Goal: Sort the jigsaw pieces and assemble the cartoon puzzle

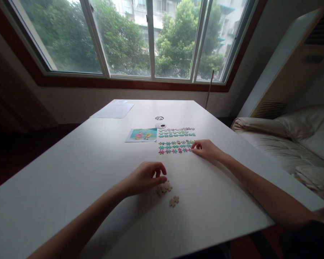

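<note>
My left hand [145, 177] rests on the white table [78, 169] with fingers curled, its fingertips on a small cluster of pale joined puzzle pieces [164, 187]. One more pale piece [174, 201] lies just in front, apart from the hand. My right hand [206, 149] reaches to the right end of the lower rows of coloured puzzle pieces [175, 146], fingers pinched at a piece at the end of the rows. Further rows of pieces [176, 132] lie behind. A cartoon reference picture [142, 135] lies left of the rows.
A small round lid [160, 125] and a dark ring [159, 118] sit behind the pieces. Paper sheets [113, 109] lie at the far left of the table. A sofa with cushions [291, 140] stands to the right, and windows [151, 39] lie beyond.
</note>
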Available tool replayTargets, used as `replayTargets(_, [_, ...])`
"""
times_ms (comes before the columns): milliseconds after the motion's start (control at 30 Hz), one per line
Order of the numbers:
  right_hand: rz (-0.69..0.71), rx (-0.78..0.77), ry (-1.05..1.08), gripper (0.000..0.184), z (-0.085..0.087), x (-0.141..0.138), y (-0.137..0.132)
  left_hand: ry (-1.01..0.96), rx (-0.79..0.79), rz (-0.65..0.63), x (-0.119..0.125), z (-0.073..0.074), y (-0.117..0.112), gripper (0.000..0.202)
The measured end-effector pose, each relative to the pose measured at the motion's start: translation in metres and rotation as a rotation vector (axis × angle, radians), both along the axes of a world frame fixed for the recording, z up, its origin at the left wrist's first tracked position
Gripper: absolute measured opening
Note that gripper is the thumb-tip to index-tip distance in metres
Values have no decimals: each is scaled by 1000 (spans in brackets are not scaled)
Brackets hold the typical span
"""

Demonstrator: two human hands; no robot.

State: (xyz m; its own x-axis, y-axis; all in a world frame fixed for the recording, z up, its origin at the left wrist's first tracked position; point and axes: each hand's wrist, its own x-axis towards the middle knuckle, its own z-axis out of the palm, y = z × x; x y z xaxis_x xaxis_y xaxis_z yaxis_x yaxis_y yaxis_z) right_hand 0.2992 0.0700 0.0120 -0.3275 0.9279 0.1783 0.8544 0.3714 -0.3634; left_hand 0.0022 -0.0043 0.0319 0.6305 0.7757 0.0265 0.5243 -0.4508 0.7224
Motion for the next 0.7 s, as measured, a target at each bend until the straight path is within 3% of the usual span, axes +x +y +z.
replayTargets(67, [-4, 6, -2, 16, 1, -1, -1, 104, 58, -58, 0, 3, -5, 23])
replayTargets(233, [-11, 48, 1, 17, 6, -8, -6, 276, 137, -55, 3, 6, -15, 37])
replayTargets(700, [196, 75, 72, 9, 17, -47, -40, 199, 150, -162, 2, 7, -11, 4])
